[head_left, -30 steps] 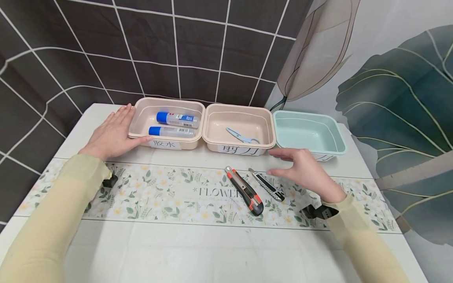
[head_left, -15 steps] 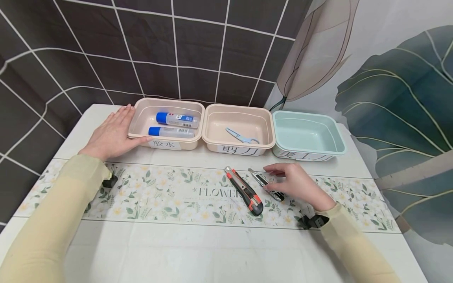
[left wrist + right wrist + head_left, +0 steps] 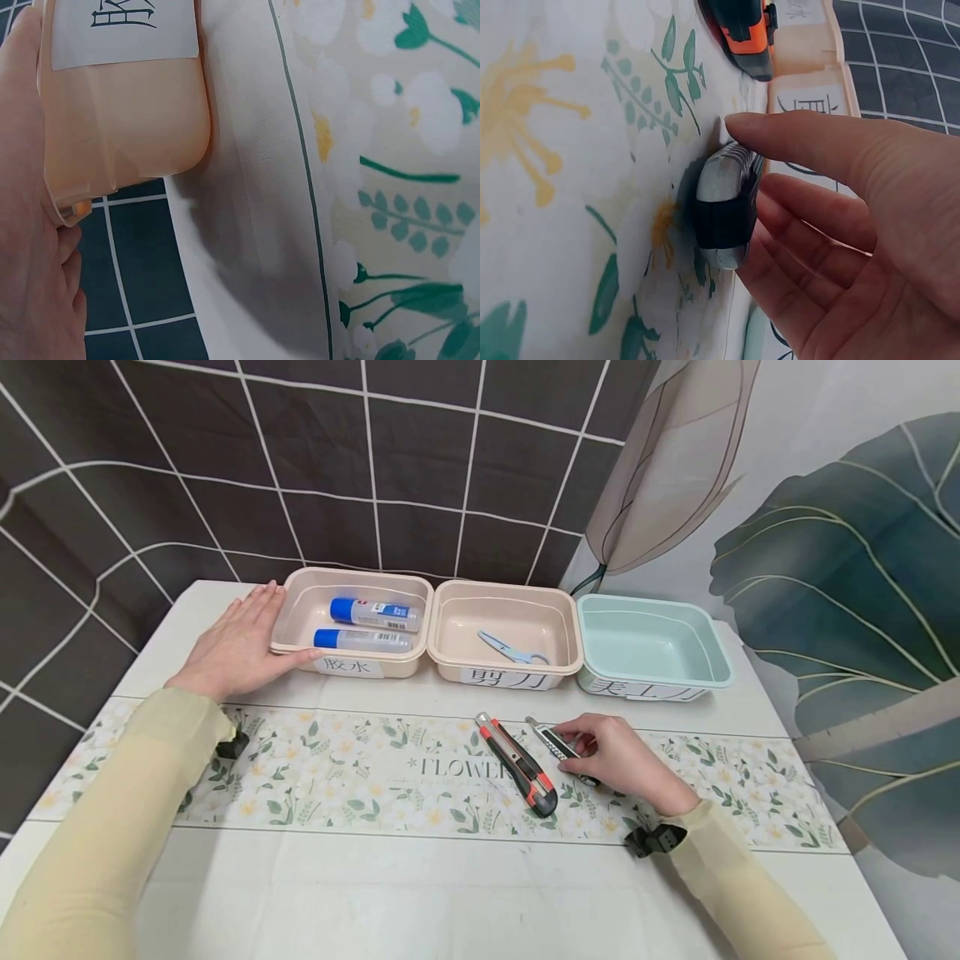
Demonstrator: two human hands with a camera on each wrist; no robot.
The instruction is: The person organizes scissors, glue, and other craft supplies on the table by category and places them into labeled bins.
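At the left end of the row of bins, my left hand (image 3: 232,647) lies with straight fingers along the side of a beige bin (image 3: 296,631), its thumb over the front rim. Two blue-capped glue bottles (image 3: 378,613) lie in that bin. On the flowered strip, my right hand (image 3: 622,764) pinches a slim black-and-silver utility knife (image 3: 553,743) between thumb and fingers. Seen from the right wrist, the knife's rounded end (image 3: 724,202) faces the camera, close over the table. Left of it lies a bigger orange-and-black utility knife (image 3: 517,766).
A second beige bin (image 3: 457,631) in the middle holds light-blue scissors (image 3: 510,647). To its right stands a teal bin (image 3: 652,639) with a paper label on its front. A dark tiled-pattern backdrop (image 3: 420,460) rises behind the table (image 3: 337,893).
My right hand has come down and toward me from beside the teal bin and has closed on the slim utility knife. The left hand has stayed at its bin.
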